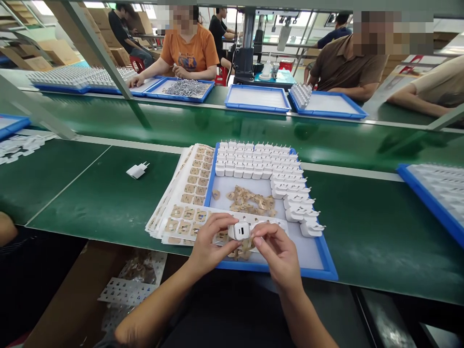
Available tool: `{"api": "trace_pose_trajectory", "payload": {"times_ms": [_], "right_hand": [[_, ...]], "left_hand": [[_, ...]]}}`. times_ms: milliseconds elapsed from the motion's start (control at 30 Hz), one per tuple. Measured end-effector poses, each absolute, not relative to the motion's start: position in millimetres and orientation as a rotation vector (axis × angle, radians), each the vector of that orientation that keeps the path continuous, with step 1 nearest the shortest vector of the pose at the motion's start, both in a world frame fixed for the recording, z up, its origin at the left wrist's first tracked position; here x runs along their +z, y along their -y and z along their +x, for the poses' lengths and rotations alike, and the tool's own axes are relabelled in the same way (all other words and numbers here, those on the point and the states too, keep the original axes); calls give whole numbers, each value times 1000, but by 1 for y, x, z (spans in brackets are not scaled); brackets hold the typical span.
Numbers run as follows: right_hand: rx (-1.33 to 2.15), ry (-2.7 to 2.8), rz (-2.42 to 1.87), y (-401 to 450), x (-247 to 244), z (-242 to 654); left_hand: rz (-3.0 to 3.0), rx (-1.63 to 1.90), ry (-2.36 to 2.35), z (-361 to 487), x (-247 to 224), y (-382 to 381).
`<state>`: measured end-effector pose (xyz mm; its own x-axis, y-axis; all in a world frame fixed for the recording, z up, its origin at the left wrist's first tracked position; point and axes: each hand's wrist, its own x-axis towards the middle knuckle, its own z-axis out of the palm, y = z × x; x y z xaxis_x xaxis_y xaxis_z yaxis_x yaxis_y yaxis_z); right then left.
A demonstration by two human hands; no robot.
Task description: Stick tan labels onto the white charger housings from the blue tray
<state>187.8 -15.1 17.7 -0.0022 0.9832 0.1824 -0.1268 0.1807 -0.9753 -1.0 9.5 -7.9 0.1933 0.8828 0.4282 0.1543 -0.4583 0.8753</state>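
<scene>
"Where was the white plastic plug charger?"

"Just below the centre of the frame, its end face with the dark port turned towards the camera. The left hand had hold of it, partly curled, with the fingers over the top and the thumb beneath."

"And the right hand?"

"At the charger's right edge, thumb and forefinger brought close together. I couldn't tell whether they pinched anything thin."

"What lay around them?"

"Right of centre, a blue-rimmed tray with a pale floor. White plastic chargers with metal pins stood in rows along its far and right sides, and loose, crumpled tan paper pieces lay in the middle. A stack of white sheets with tan rounded-square stickers was at its left, 1 sheet reaching over the tray behind the hands."

"Anything further off?"

"1 lone white charger lay on the green work surface, left of centre. At the upper left, a co-worker in an orange shirt sat behind a blue tray of small metal parts."
</scene>
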Motion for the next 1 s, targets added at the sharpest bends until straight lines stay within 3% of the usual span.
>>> {"api": "trace_pose_trajectory", "payload": {"times_ms": [1000], "right_hand": [[1116, 1083, -1140, 10, 21, 177]], "left_hand": [[1963, 1397, -1013, 4, -2, -11]]}}
